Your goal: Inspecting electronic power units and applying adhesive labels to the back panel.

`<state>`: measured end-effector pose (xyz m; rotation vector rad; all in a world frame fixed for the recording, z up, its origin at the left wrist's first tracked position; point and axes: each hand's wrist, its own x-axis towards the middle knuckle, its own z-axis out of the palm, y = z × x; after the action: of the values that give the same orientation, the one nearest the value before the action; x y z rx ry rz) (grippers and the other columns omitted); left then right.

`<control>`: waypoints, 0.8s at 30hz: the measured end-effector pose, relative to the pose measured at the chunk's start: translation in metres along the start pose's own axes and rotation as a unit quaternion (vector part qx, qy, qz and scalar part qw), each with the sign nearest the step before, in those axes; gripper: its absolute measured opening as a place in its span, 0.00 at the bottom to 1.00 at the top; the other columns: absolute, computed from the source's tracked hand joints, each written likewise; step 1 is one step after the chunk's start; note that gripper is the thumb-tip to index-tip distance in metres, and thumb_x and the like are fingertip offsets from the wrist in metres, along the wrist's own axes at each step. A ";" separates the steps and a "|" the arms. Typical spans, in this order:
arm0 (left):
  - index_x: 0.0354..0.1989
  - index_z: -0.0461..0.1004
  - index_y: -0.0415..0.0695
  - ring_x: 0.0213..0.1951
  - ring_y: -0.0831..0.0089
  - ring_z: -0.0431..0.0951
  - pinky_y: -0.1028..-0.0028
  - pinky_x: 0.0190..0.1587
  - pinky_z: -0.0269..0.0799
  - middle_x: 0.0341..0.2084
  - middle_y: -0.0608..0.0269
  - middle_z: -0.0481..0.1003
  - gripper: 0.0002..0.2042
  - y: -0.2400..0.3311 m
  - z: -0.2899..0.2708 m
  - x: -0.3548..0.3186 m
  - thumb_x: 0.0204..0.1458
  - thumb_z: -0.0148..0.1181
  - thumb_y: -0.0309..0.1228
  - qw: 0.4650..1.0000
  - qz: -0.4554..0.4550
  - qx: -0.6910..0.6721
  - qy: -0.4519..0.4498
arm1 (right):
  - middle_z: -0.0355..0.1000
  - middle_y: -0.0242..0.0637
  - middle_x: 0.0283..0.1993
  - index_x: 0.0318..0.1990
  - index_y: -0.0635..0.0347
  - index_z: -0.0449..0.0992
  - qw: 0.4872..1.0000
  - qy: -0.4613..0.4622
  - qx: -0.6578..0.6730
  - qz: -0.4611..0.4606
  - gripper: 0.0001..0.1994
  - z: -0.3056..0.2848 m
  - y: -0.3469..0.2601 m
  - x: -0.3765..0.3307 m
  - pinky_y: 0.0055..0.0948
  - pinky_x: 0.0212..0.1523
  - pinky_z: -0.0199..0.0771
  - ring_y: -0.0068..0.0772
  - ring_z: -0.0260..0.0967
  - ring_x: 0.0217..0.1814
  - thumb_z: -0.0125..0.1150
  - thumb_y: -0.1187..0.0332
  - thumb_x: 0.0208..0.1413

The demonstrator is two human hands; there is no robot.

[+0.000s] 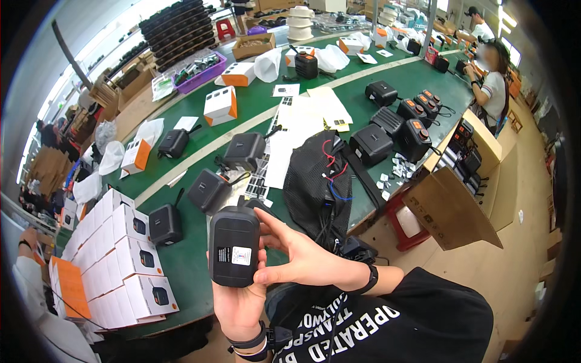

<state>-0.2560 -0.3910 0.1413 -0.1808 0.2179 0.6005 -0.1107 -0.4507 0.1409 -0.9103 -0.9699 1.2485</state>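
Green table (192, 261) across the scene. Open carton (454, 209) at right, black devices inside. White boxes (109, 272) stacked near left. Black mesh bag (302, 196) mid-table, red and blue wires on it. Right hand (296, 251) grips right side of black speaker (233, 233), held up near middle; left hand (239, 308) cups it underneath, fingers partly hidden. White sticker (242, 256) on its visible face.
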 end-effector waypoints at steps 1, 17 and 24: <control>0.55 0.59 0.40 0.46 0.46 0.69 0.59 0.46 0.73 0.50 0.39 0.62 0.26 0.005 -0.001 0.004 0.56 0.40 0.49 1.000 0.014 0.012 0.006 | 0.46 0.46 0.64 0.64 0.67 0.32 1.000 0.001 0.003 0.017 0.51 0.003 -0.002 0.006 0.33 0.64 0.45 0.33 0.49 0.63 0.69 0.67 0.41; 0.61 0.50 0.46 0.58 0.60 0.59 0.56 0.56 0.58 0.58 0.57 0.56 0.33 0.062 -0.004 0.032 0.52 0.41 0.56 0.864 0.224 0.443 -0.085 | 0.47 0.50 0.60 0.63 0.65 0.46 0.861 0.038 -0.421 -0.284 0.44 0.029 -0.013 0.075 0.39 0.58 0.52 0.50 0.48 0.60 0.66 0.66 0.38; 0.60 0.52 0.57 0.57 0.61 0.60 0.50 0.51 0.62 0.57 0.62 0.58 0.32 0.078 -0.010 0.035 0.49 0.43 0.59 0.915 0.198 0.343 -0.073 | 0.58 0.45 0.54 0.60 0.65 0.54 0.926 0.039 -0.354 -0.122 0.38 0.022 -0.012 0.097 0.29 0.50 0.60 0.36 0.58 0.53 0.67 0.61 0.42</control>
<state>-0.2743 -0.3107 0.1142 0.6027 0.3114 0.9016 -0.1217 -0.3547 0.1677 -1.3286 -1.4589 0.6320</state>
